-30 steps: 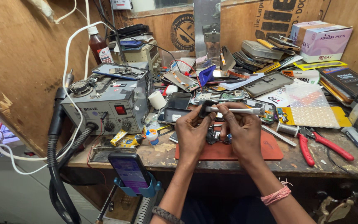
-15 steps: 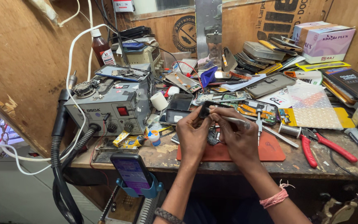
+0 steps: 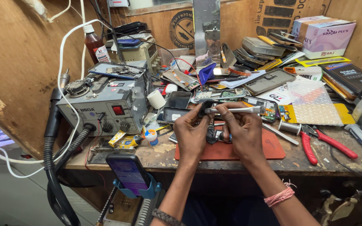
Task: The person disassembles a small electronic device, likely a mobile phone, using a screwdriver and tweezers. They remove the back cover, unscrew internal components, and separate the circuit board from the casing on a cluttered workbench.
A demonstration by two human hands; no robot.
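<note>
Left hand [image 3: 191, 134]: holds the tool's [image 3: 231, 110] dark tip.
Right hand [image 3: 244, 132]: pinches its silver handle.
Where: over the red mat [image 3: 269, 146], near the table [image 3: 164, 157] edge.
Room: pliers [image 3: 321, 142] close by on the right.

Rough wooden bench [image 3: 164, 157] (matt red mat [image 3: 273, 148])

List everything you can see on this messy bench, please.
station: one, grey, bench left
hose: one, black, hanging off left edge
bottle: one, brown, behind station
phone: one, purple screen, in blue holder at front edge
mat: one, red-orange, under the hands
pliers: one, red handles, right of mat
box: one, pink and white, back right
tool: one, silver, held in both hands
left hand: one, fingers on tool
right hand: one, pink wrist thread
</note>
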